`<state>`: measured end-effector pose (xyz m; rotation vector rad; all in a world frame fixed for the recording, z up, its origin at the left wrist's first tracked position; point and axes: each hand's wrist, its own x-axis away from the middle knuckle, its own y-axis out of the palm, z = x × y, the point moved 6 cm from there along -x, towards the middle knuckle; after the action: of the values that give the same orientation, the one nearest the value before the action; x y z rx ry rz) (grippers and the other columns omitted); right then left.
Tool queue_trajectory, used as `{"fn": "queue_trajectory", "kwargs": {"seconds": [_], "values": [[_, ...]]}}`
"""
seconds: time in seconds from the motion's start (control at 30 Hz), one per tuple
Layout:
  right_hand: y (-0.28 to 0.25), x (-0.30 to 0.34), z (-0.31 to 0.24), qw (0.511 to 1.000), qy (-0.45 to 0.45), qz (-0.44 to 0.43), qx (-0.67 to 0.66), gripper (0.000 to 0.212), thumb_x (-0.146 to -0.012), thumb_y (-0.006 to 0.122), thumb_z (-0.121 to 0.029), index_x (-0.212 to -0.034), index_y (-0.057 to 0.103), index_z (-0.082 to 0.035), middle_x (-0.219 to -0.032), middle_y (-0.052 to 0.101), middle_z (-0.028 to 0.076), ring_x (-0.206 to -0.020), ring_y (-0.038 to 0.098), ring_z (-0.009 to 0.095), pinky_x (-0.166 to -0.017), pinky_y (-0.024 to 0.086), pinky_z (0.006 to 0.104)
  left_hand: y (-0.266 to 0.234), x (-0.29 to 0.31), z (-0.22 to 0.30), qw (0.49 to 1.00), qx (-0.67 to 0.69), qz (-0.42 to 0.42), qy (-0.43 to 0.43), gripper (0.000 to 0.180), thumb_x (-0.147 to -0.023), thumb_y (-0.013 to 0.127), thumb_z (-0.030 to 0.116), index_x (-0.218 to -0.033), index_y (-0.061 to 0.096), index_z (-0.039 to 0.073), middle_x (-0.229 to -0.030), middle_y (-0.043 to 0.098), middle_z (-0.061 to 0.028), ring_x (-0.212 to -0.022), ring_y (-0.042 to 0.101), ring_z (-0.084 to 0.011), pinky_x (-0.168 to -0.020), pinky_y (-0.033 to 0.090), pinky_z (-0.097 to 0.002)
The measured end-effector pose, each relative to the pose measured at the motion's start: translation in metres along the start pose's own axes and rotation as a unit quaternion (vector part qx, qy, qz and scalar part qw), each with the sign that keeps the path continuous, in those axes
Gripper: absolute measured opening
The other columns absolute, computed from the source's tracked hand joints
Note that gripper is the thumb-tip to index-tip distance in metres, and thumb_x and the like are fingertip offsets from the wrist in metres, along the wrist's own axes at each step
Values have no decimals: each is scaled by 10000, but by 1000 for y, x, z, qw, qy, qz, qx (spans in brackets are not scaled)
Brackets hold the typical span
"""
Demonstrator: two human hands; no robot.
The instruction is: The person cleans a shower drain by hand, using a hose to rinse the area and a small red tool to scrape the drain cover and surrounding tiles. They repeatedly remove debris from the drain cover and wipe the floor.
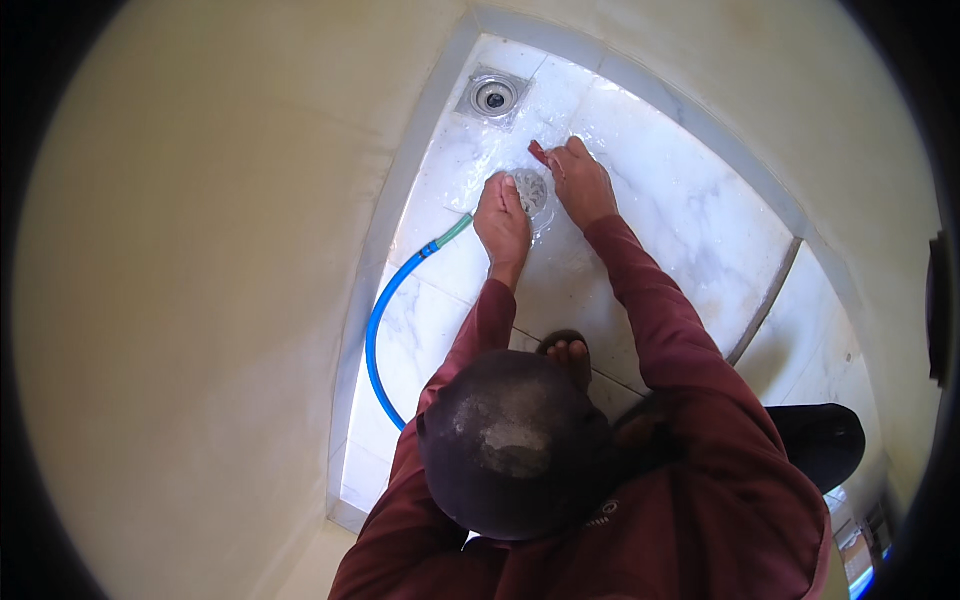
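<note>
My left hand is closed, with the green end of a hose running into its outer side. At its thumb side is a round, pale drain grate, wet, its edge against my fingers. My right hand is closed on a thin red strip-like tool, whose kind I cannot make out; it points left above the grate. Beyond both hands, a square metal floor drain shows its round opening uncovered. Water glistens on the white marble-look tiles around the hands.
The hose's blue length curves along the left wall back toward my arm. Cream walls with a grey skirting close in on both sides. A dark raised strip crosses the floor at the right. My sandalled foot is close behind the hands.
</note>
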<state>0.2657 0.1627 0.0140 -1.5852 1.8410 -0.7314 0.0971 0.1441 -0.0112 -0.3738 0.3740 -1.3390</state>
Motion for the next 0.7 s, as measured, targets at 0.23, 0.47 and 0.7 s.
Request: {"fn": "queue_trajectory", "kwargs": {"seconds": [0.23, 0.47, 0.7], "values": [[0, -8, -7, 998, -16, 52, 19, 114, -1000, 607, -83, -1083, 685, -79, -1035, 607, 148, -899, 717, 365, -788, 600, 491, -3, -2, -8, 1000, -12, -9, -12, 247, -1096, 588, 225, -1155, 720, 25, -964, 755, -210, -846, 733, -380, -779, 564, -442], [6, 5, -5, 999, -23, -8, 39, 99, -1011, 623, -105, -1074, 683, -59, -1037, 609, 155, -854, 726, 393, -759, 609, 488, -1, -11, -12, 999, 35, -3, -25, 252, -1102, 585, 232, -1148, 719, 23, -896, 738, -199, -779, 713, -340, -745, 551, -425], [6, -3, -17, 996, -86, -12, 25, 107, -1018, 607, -106, -1077, 679, -54, -1054, 610, 154, -842, 716, 392, -740, 594, 504, -2, -1, -7, 996, 41, -34, -70, 259, -1107, 585, 237, -1144, 713, 15, -859, 723, -188, -748, 706, -305, -735, 549, -423]]}}
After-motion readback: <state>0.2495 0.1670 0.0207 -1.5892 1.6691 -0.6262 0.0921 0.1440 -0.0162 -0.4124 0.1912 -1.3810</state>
